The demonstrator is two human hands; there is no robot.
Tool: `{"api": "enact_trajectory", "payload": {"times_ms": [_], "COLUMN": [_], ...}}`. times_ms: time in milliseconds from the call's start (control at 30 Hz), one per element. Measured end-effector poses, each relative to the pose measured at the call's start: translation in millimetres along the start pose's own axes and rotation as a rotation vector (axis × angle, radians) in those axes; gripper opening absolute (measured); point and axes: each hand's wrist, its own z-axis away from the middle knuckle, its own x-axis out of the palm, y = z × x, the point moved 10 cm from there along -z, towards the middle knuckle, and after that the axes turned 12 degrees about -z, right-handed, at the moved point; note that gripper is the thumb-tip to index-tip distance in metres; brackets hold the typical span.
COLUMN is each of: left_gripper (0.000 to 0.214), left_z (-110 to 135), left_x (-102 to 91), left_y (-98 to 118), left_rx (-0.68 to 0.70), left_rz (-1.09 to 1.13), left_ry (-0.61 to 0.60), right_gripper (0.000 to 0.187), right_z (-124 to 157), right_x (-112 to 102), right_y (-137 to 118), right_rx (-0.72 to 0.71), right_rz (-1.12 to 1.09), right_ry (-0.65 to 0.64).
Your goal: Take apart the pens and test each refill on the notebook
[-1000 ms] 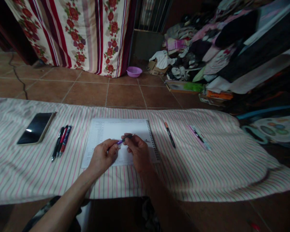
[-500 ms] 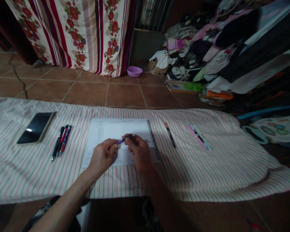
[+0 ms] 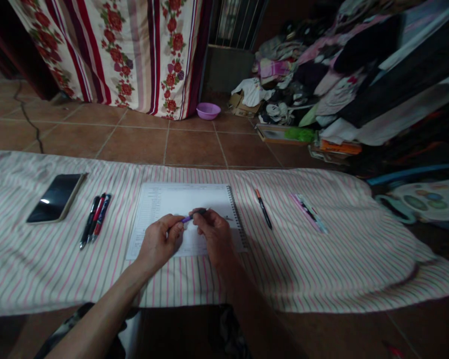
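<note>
In dim light, at the back of a room, a floral and striped curtain (image 3: 136,55) above brown floor tiles (image 3: 134,142), with a purple basin (image 3: 208,115) just beside its right-hand lower corner. Farther right, a large heap of clothes (image 3: 273,70), and near its foot a cardboard box (image 3: 239,107) partly under white fabric.

In front, a long tabletop under a pink-and-grey striped cloth (image 3: 322,269), wrinkled in places. Near its middle, a spiral notebook (image 3: 187,197), lying open to a pale page, with coil along the right edge and small printed rows down the left; too small to read.

Over the page, a purple pen (image 3: 188,218), held between both hands. At its purple end, the left hand (image 3: 157,242), fingers pinched around the barrel. At its dark end, the right hand (image 3: 217,234), fingers likewise closed on it, with the tip poking out beyond them, toward upper right.

Left of the notebook, three pens (image 3: 96,219) side by side, and past them a dark-screened phone (image 3: 56,198), lying flat. Right of the notebook, a black pen with an orange end (image 3: 263,208); farther right, a cluster of slim pastel pens (image 3: 309,213).
</note>
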Motion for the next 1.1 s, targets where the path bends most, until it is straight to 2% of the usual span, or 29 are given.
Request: {"api": "enact_trajectory", "payload": {"times_ms": [200, 433, 600, 767, 933, 1033, 1100], "left_gripper": [0.024, 0.024, 0.023, 0.021, 0.024, 0.026, 0.026], "left_z": [-1.3, -1.3, -1.0, 2.9, 15.7, 28.1, 37.8], "left_x": [-1.2, -1.3, -2.3, -4.1, -19.7, -33.2, -47.3], "left_y": [-0.2, 1.1, 0.2, 2.8, 28.6, 53.1, 64.3], "left_rx": [-0.006, -0.021, -0.014, -0.019, 0.03, 0.106, 0.109], "left_rz": [0.014, -0.002, 0.027, 0.067, 0.006, -0.063, -0.054], "left_ry": [0.008, -0.002, 0.015, 0.017, -0.004, -0.036, -0.015], "right_gripper": [0.021, 0.014, 0.021, 0.019, 0.021, 0.023, 0.025], "right_z": [2.5, 2.1, 2.7, 5.6, 25.1, 48.4, 66.6], "right_x": [6.6, 0.4, 8.8, 8.6, 8.2, 10.0, 11.4], "right_y": [-1.5, -0.8, -4.0, -3.3, -18.8, -33.2, -42.5], "right_rx": [0.025, 0.033, 0.025, 0.033, 0.0, 0.0, 0.013], "right_rz": [-0.075, -0.032, -0.097, -0.095, -0.083, -0.149, -0.193], "right_ry": [-0.069, -0.012, -0.082, -0.071, -0.092, -0.102, -0.076]}}
